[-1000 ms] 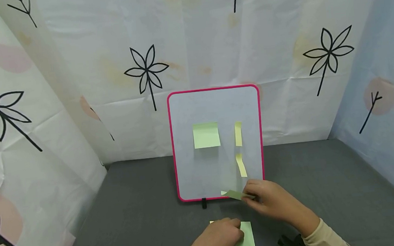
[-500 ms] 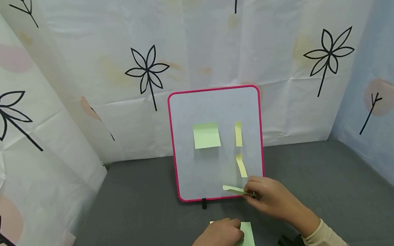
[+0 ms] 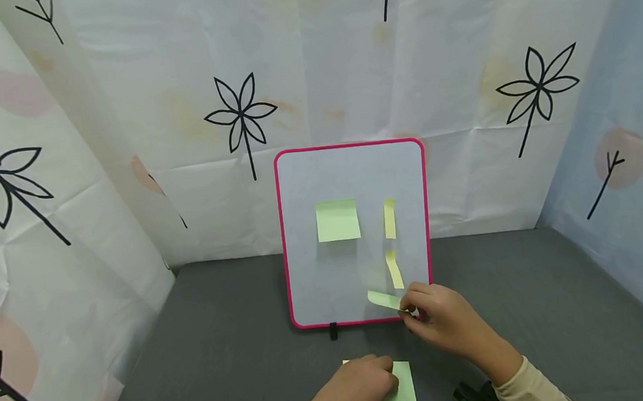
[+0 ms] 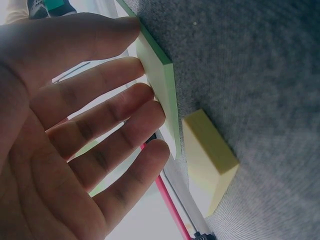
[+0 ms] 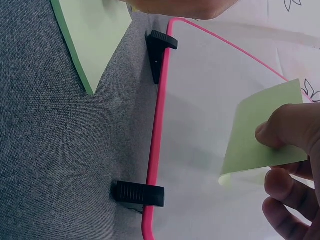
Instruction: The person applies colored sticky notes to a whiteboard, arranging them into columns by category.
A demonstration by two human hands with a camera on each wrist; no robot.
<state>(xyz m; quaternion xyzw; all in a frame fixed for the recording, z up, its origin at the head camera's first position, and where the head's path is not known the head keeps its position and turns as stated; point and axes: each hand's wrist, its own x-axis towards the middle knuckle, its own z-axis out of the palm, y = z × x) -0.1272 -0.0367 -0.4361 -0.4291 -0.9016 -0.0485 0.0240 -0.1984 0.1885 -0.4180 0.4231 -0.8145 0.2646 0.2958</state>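
Observation:
My right hand (image 3: 451,317) pinches a single light-green sticky note (image 5: 257,127) between thumb and fingers, just in front of the lower right of a pink-framed whiteboard (image 3: 311,279). In the right wrist view the note curls at its far edge. Fingertips and thumb of my left hand (image 3: 357,391) rest on a green sticky-note pad (image 4: 160,82) lying on the table, the fingers fairly straight. Beside that pad sits a thicker yellow sticky-note pad (image 4: 205,150), mostly hidden under the hand in the head view.
On the board are a square green note (image 3: 337,220), an upper narrow yellow strip (image 3: 390,218) and a lower, bent yellow strip (image 3: 395,269). Black feet (image 5: 140,194) support its lower edge on the grey table (image 3: 236,344). A patterned cloth backdrop (image 3: 333,83) stands behind.
My right hand has moved slightly up and toward the board with the green sticky note, which now shows more of its face. The left hand has stayed on the pad.

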